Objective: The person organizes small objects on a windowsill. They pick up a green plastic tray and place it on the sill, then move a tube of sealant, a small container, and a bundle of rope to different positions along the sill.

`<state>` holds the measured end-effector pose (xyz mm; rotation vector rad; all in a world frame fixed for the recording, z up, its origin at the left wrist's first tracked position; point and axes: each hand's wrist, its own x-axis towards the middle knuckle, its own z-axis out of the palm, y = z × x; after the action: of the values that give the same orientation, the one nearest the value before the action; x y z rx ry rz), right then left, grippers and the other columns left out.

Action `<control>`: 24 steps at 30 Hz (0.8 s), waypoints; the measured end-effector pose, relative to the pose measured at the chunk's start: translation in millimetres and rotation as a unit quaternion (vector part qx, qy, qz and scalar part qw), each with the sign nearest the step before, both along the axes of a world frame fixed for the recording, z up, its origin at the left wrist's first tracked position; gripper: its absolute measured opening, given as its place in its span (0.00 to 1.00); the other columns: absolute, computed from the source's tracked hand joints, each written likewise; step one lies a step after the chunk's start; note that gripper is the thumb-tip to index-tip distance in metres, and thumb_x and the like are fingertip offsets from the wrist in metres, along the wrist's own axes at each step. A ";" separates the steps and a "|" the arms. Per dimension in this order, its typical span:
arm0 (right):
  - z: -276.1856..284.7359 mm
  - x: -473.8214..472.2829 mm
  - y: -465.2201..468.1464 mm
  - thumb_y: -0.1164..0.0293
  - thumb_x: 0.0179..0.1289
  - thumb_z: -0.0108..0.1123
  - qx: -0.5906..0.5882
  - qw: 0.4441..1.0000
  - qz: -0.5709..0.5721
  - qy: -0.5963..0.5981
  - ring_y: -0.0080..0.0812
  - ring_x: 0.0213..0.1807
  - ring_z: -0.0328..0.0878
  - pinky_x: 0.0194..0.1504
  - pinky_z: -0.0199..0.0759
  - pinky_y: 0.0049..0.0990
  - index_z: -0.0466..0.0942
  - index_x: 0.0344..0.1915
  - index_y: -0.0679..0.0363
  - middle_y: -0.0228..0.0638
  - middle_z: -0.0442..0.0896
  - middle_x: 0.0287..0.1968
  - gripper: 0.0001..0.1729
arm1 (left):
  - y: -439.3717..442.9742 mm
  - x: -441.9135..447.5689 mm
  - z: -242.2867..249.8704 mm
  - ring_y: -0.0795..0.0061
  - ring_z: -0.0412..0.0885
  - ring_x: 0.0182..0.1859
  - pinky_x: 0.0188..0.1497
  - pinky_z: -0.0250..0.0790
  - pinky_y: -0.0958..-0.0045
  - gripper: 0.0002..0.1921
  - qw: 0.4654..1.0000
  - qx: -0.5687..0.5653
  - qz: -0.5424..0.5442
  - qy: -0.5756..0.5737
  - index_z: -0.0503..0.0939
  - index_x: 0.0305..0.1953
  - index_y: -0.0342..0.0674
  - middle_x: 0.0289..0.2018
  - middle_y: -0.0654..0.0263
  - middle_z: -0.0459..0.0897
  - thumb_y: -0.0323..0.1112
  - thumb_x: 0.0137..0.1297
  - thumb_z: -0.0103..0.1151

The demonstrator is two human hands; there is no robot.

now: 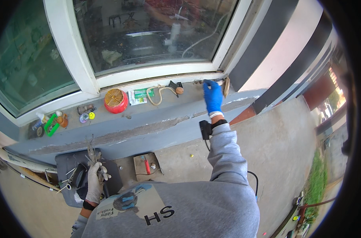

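My right hand [213, 96], in a blue glove, is at the right end of the window sill [186, 99]. Its fingers are bent down over small things there, mostly hidden by the glove; I cannot tell whether it grips one. Just right of it stands a tan bristle bundle [226, 87], perhaps a brush. Low on the left, my left hand [95, 181] in a white glove grips a bunch of worn metal hand tools [92, 156]. Beneath that hand is a dark grey flat surface [63, 165], bearing a black rounded object [78, 175] and thin metal rods [69, 171].
Along the sill lie a red round container [116, 102], a green-and-white packet [138, 96], a looped rope [159, 95], a walnut-like ball [179, 90] and a green plastic basket [51, 125]. A red-handled tool [147, 165] rests in a cardboard box [138, 175] on the floor. Window frame [156, 70] behind.
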<state>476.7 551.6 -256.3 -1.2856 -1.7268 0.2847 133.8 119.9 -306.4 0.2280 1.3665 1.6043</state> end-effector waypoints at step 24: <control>1.0 36.1 61.0 0.63 0.56 0.57 -0.013 0.923 -0.122 -0.366 0.45 0.44 0.80 0.44 0.75 0.40 0.86 0.34 0.53 0.43 0.83 0.38 0.12 | 3.3 -6.2 -6.6 0.73 0.72 0.22 0.30 0.71 0.71 0.12 0.991 -0.125 -0.028 -0.025 0.73 0.32 0.46 0.20 0.68 0.75 0.45 0.69 0.49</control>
<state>512.8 612.6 -255.3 -1.7440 -2.1315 -0.3742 127.6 123.2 -313.0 0.0752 1.4939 1.3680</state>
